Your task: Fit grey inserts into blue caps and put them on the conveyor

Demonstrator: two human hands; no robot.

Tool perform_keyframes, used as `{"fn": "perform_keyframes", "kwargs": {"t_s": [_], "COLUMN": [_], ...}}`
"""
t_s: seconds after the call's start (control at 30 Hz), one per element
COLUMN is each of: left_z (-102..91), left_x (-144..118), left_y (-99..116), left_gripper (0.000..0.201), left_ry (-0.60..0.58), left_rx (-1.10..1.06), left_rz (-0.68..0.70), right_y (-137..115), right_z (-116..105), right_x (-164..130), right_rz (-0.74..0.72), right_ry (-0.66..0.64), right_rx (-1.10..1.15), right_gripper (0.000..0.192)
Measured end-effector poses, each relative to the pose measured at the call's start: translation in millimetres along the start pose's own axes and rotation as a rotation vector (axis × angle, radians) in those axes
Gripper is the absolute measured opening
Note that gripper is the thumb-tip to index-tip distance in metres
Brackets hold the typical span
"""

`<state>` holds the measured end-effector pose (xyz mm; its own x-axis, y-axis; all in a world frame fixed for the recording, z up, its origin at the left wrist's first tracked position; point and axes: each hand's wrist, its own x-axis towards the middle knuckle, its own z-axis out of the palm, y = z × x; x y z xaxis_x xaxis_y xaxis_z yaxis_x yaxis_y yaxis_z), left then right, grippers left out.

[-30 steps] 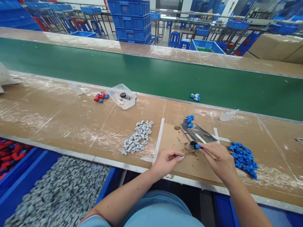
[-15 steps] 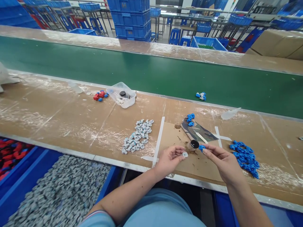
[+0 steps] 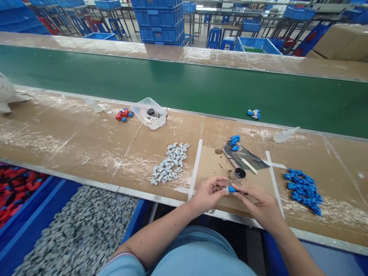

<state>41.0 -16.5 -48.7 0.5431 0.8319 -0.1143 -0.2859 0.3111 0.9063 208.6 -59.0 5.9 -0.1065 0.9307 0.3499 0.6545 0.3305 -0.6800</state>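
Observation:
Between my hands, a small grey plastic piece (image 3: 226,189) and a small blue plastic piece (image 3: 231,188) meet end to end. My left hand (image 3: 209,193) pinches the grey piece, partly hidden by the fingers. Pinched in my right hand (image 3: 257,202) is the blue one. Just behind them stands a small jar of dark liquid (image 3: 240,173). A white pen-like tool (image 3: 247,165) lies on a camouflage cloth (image 3: 255,158), with a few blue pieces (image 3: 235,142) at its far end. Loose grey pieces (image 3: 169,163) spread to the left, and a heap of blue pieces (image 3: 304,189) lies to the right.
A clear tub (image 3: 156,122) with a black-lidded jar stands near red and blue pieces (image 3: 124,114). A squeeze bottle (image 3: 285,135) lies by the green conveyor belt (image 3: 184,82), which carries blue-and-white pieces (image 3: 254,114). Bins of grey parts (image 3: 77,230) and red parts (image 3: 17,189) sit below left.
My right hand has moved left, bringing the blue piece from beside the jar against the grey piece in my left hand. The view has shifted slightly.

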Motion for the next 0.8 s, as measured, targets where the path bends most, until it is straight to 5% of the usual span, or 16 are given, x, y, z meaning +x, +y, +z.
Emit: {"fn": "perform_keyframes", "kwargs": {"t_s": [0.1,0.27,0.63,0.8], "left_z": [-0.9,-0.4,1.1,-5.1], "left_x": [-1.7,-4.6,-2.3,9.0], "left_y": [0.2,1.4,3.2,20.3], "left_gripper": [0.038,0.039,0.039,0.028], "left_ry": [-0.045,-0.056,-0.009,-0.010], "left_rx": [0.090,0.074,0.023,0.204], "left_rz": [0.010,-0.024,-0.082,-0.096], "right_y": [5.0,8.4,4.8,22.4], "right_z": [-5.8,-6.8,14.4,-15.0], "right_x": [2.1,0.7,-17.4,-16.9], "right_rz": [-0.030,0.128,0.232,0.174], "right_ry": [-0.098,-0.191,-0.026,-0.007], "right_rx": [0.011,0.081,0.117,-0.070], "right_gripper": [0.016,0.015,0.017,0.024]}}
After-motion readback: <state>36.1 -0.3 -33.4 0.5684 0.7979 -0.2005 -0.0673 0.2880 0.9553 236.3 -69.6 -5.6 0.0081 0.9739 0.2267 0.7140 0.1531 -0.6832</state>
